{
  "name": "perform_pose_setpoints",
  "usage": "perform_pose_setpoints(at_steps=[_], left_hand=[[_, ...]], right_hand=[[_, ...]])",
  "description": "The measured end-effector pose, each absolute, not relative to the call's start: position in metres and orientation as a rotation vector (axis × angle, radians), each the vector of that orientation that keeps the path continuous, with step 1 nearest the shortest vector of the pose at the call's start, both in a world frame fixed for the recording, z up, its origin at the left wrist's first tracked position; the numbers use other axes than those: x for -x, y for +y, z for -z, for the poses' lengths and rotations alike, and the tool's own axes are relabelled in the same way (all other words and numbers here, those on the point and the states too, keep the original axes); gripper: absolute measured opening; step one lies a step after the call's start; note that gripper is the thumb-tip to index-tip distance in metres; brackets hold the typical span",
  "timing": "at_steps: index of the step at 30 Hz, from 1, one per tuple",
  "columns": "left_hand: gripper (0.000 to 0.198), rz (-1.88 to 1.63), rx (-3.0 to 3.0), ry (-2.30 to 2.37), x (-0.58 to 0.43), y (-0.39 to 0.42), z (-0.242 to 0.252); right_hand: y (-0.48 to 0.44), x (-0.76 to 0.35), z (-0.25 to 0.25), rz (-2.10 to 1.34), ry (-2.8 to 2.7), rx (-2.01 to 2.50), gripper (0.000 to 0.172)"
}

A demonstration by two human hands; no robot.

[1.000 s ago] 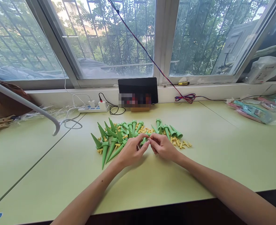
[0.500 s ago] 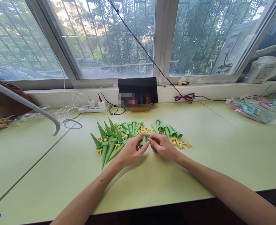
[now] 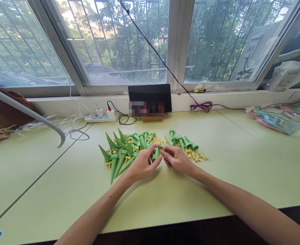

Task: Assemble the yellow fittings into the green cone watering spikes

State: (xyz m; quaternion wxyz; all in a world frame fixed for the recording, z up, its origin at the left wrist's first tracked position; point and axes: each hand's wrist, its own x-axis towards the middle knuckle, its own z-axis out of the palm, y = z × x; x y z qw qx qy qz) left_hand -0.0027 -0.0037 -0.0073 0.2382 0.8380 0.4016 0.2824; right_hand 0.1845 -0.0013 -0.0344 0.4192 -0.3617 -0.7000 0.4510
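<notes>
A heap of green plastic cone spikes [image 3: 121, 149] and small yellow fittings [image 3: 197, 156] lies on the pale green table [image 3: 63, 190]. My left hand [image 3: 142, 165] is closed around one green spike [image 3: 156, 153], holding its wide end toward the right. My right hand [image 3: 177, 159] meets it there, fingertips pinched on a small yellow fitting at the spike's mouth. Both hands hover just above the table in front of the heap.
A black tablet [image 3: 150, 98] leans against the window sill behind the heap. A white power strip [image 3: 101, 117] with cables sits to its left, a white curved tube [image 3: 25, 114] reaches in from the left, and bagged items [image 3: 275, 122] lie at the right.
Both hands stay together at the spike; they have shifted only slightly, with small finger movement at the spike's mouth.
</notes>
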Motion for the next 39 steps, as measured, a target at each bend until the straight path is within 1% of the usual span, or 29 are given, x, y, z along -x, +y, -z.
perform_pose_setpoints(at_steps=[7,32,36,39], left_hand=[[0.031,-0.779,-2.303,1.105,0.0024,-0.004,0.0075],[0.056,-0.8,-2.244,1.163,0.003,-0.0026,0.0094],[0.055,-0.791,-2.237,1.176,0.003,-0.0026,0.0091],[0.048,-0.773,-2.248,1.154,0.0034,-0.0018,0.0093]], right_hand=[[-0.0006,-0.1847,0.0348,-1.146,-1.748,0.903,0.026],[0.0039,-0.1855,0.0365,-1.355,-1.584,0.838,0.032],[0.0053,-0.1852,0.0355,-1.419,-1.516,0.835,0.035],[0.0055,-0.1849,0.035,-1.497,-1.442,0.82,0.036]])
